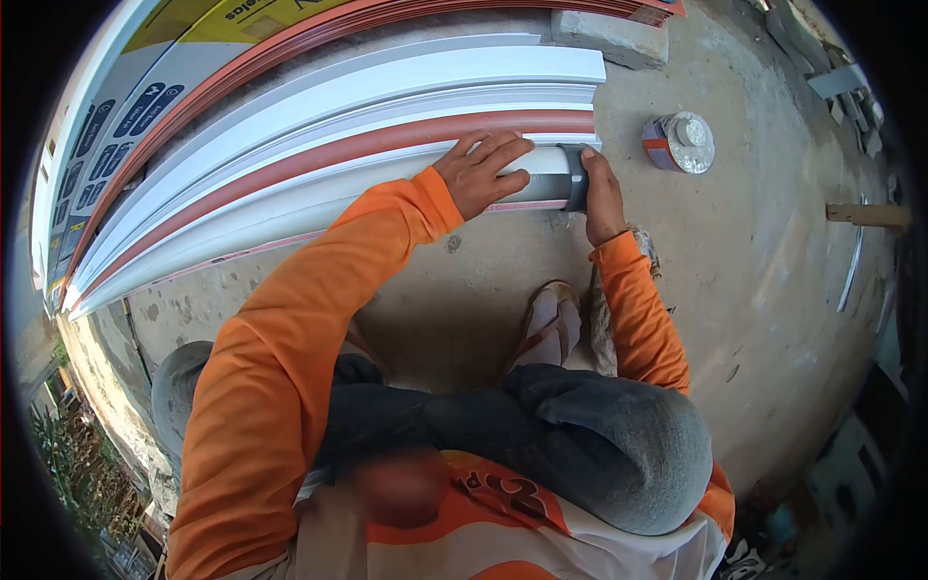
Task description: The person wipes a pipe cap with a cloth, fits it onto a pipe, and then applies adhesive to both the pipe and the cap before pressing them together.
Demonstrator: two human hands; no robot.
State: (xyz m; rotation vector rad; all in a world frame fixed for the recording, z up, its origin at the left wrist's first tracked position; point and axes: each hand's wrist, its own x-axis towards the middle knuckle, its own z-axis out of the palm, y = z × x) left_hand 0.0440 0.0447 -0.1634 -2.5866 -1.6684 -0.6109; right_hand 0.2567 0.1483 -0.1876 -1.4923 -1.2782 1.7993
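Note:
My left hand (pixel 483 172) lies with fingers spread over a long white plastic profile (pixel 387 181), close to its right end. A dark grey fitting (pixel 575 178) sits at that end, and my right hand (pixel 605 198) is closed around its outer side. Part of the right fingers is hidden behind the fitting. Just left of the fitting shows a grey patch (pixel 536 188) on the profile. Along the far side of the white profile runs a reddish-brown pipe-like length (pixel 387 145), touching or nearly touching the left fingertips.
More white profiles (pixel 464 82) lie beyond, beside stacked reddish-brown lengths (pixel 406 21) and a printed panel (pixel 145 92). A concrete block (pixel 614 39) stands at the back. A metal can (pixel 680 143) is on the concrete floor (pixel 773 290) to the right. A wooden piece (pixel 865 215) lies farther right.

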